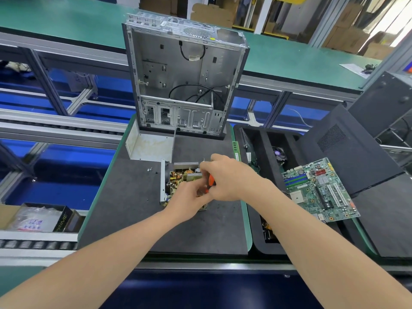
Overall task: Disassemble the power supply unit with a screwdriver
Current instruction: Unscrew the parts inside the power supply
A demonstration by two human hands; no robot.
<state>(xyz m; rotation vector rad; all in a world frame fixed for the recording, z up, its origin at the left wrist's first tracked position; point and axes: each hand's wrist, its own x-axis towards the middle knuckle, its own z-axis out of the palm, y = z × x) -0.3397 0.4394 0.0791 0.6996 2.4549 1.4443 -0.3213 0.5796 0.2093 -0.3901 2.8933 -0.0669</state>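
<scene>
Power supply unit (163,181): likely unscrewing its circuit board (176,177)
Right hand (225,178) grips screwdriver (211,181); left hand (187,202), grip unclear. Next: seat the tip squarely.

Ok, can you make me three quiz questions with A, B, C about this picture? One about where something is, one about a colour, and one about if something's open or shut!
1. Where is the green motherboard?
A. In a cardboard box
B. On the person's right, lying on a black panel
C. On the floor

2. What colour is the handle of the screwdriver?
A. Blue
B. White
C. Orange

3. How is the power supply unit?
A. Open, with its insides showing
B. Shut, with its lid on
C. Wrapped in plastic

Answers:
1 B: the board rests on the panel to the right of the work mat.
2 C: orange shows under the right hand, which grips it.
3 A: yellow coils and metal fins are bare to see.
</scene>
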